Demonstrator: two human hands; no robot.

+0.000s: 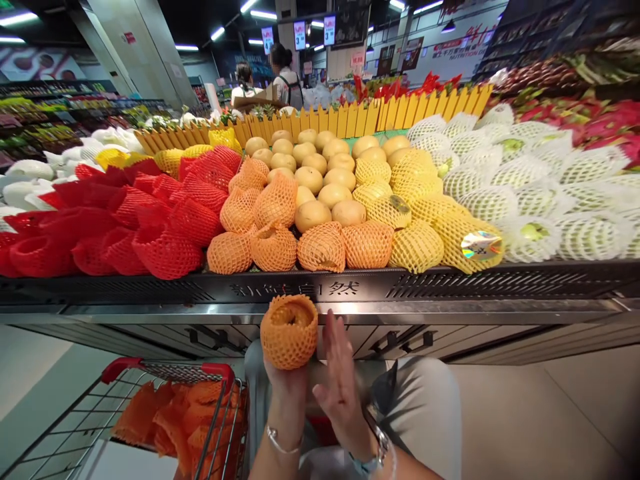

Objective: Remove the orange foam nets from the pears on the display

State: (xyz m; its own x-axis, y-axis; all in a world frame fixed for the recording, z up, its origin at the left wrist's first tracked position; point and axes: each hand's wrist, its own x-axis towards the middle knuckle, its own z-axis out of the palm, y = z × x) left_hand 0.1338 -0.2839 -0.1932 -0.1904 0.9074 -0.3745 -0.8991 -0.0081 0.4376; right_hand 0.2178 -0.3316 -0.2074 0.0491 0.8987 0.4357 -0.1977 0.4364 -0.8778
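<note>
The left hand is holding up a pear wrapped in an orange foam net, just in front of the dark front edge of the fruit shelf. Its fingers are hidden behind the fruit, but they appear to be cupping it from below, with the net's open mouth facing the camera. The right hand is standing just beside the pear with its fingers straight and close together, touching nothing that can be seen.

By the look of it, the sleeving step is finishing: the net is sitting most of the way over the pear. On the shelf, bare pears are lying in rows behind a front line of orange-netted ones, with red nets to the left and yellow nets to the right. Spare orange nets are piled in the cart at lower left.

The next move probably calls for setting this pear into the orange row without knocking its neighbours, then taking a bare one.
</note>
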